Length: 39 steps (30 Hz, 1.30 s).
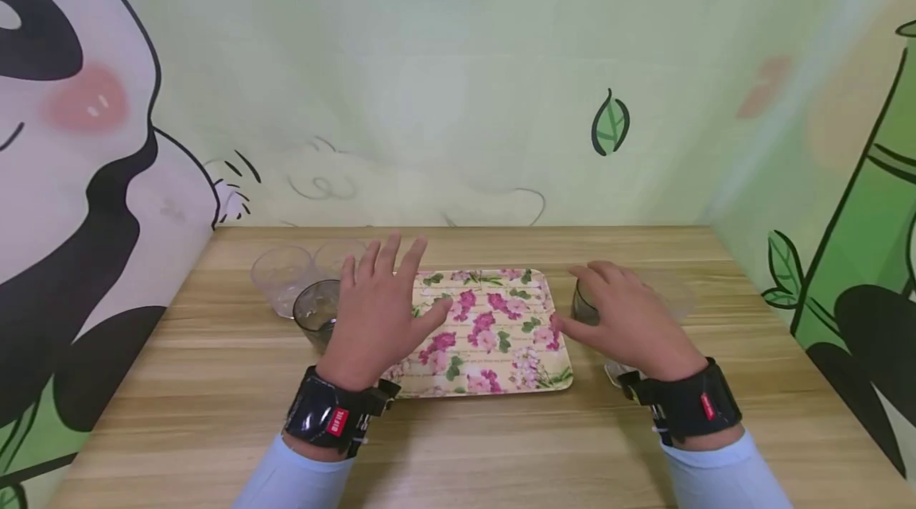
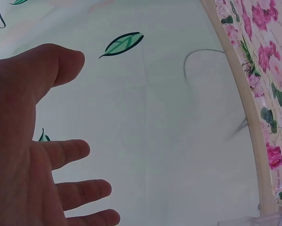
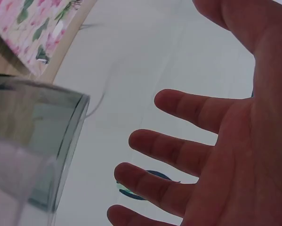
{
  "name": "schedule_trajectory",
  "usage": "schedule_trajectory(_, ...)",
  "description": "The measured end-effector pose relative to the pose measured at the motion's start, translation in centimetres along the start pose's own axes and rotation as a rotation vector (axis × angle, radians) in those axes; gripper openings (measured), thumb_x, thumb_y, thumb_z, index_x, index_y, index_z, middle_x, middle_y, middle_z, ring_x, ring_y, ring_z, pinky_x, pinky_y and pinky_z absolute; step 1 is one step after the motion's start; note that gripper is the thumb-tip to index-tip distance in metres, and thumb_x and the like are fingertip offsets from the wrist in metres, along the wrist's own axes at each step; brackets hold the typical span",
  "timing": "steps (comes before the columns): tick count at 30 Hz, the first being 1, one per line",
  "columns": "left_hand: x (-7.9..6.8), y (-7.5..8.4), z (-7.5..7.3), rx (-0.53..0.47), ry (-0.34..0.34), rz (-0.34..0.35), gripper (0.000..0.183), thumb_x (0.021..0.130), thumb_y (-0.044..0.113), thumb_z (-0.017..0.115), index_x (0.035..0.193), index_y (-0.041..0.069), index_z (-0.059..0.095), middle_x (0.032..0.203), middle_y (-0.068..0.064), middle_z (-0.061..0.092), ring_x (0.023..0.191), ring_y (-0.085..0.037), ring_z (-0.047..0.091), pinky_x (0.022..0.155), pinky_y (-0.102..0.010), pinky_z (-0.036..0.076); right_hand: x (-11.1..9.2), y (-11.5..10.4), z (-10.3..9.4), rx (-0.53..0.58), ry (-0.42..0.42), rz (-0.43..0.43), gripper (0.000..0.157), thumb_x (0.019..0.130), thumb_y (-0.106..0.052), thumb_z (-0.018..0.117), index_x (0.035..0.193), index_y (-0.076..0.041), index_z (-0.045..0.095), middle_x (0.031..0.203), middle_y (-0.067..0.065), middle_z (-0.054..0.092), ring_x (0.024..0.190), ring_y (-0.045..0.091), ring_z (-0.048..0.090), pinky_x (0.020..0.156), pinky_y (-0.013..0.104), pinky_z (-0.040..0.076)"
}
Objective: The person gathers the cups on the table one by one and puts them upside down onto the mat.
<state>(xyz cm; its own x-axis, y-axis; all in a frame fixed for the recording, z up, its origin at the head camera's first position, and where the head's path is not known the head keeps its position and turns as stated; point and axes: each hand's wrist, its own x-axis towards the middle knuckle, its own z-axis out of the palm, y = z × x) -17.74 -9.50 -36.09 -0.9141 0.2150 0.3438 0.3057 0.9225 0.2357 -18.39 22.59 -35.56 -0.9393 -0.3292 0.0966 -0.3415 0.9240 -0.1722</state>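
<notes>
A rectangular tray (image 1: 494, 334) with pink flowers and green leaves lies flat on the wooden table. My left hand (image 1: 375, 322) hovers over its left side, fingers spread and thumb out. Just left of that hand stands a dark tinted glass (image 1: 312, 316), partly covered by it. On the other side, my right hand (image 1: 633, 322) is held above the table with fingers extended and holds nothing. Behind its fingers another dark glass (image 1: 584, 306) is partly hidden; the right wrist view shows this tinted glass (image 3: 51, 122) apart from the fingers. Both palms look bare in the wrist views.
Two clear glasses stand at the back left, one clear glass (image 1: 281, 274) nearer the edge. Faint clear glassware (image 1: 673, 292) shows beyond my right hand, mostly hidden. A printed backdrop (image 1: 458, 95) rises behind the wooden table (image 1: 494, 453).
</notes>
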Motion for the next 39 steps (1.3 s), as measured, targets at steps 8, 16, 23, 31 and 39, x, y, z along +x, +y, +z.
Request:
schedule_trajectory(8, 0.0, 0.0, 0.1, -0.008, 0.004, 0.009, 0.083, 0.090, 0.059, 0.060, 0.157, 0.017, 0.034, 0.161, -0.025, 0.038, 0.147, -0.049, 0.031, 0.119, -0.076, 0.026, -1.0, 1.0, 0.1, -0.002, 0.004, 0.015, 0.088, 0.088, -0.069, 0.060, 0.147, -0.005, 0.048, 0.149, 0.027, 0.051, 0.136, 0.049, 0.045, 0.109, 0.069, 0.045)
schedule_trajectory(16, 0.0, 0.2, 0.0, -0.012, -0.008, 0.012, 0.082, 0.091, 0.060, 0.059, 0.156, 0.017, 0.035, 0.162, -0.025, 0.037, 0.147, -0.049, 0.031, 0.119, -0.076, 0.025, -2.1, 2.0, -0.2, -0.009, -0.023, 0.051, 0.086, 0.088, -0.066, 0.062, 0.147, -0.006, 0.047, 0.148, 0.032, 0.049, 0.132, 0.055, 0.045, 0.104, 0.074, 0.046)
schedule_trajectory(23, -0.1, 0.5, 0.1, -0.014, -0.008, 0.011, 0.082, 0.091, 0.061, 0.058, 0.156, 0.016, 0.035, 0.161, -0.026, 0.038, 0.147, -0.049, 0.031, 0.119, -0.076, 0.025, -2.9, 3.1, -0.2, -0.020, -0.026, 0.055, 0.084, 0.088, -0.061, 0.066, 0.148, -0.006, 0.046, 0.147, 0.034, 0.049, 0.132, 0.056, 0.045, 0.104, 0.075, 0.045)
schedule_trajectory(31, -0.1, 0.5, 0.0, -0.013, -0.018, 0.013, 0.082, 0.090, 0.060, 0.059, 0.156, 0.017, 0.035, 0.162, -0.026, 0.037, 0.147, -0.049, 0.030, 0.120, -0.075, 0.024, -3.7, 3.7, 0.1, -0.004, -0.038, 0.067, 0.087, 0.087, -0.063, 0.066, 0.149, -0.005, 0.045, 0.148, 0.037, 0.048, 0.131, 0.057, 0.045, 0.104, 0.075, 0.045)
schedule_trajectory(39, -0.2, 0.3, 0.0, -0.013, -0.012, 0.011, 0.081, 0.090, 0.060, 0.060, 0.155, 0.015, 0.038, 0.161, -0.026, 0.037, 0.147, -0.051, 0.028, 0.121, -0.074, 0.024, -4.0, 4.1, 0.2, 0.011, -0.052, 0.073, 0.100, 0.085, -0.076, 0.057, 0.150, -0.002, 0.041, 0.145, 0.038, 0.049, 0.129, 0.059, 0.046, 0.098, 0.075, 0.049)
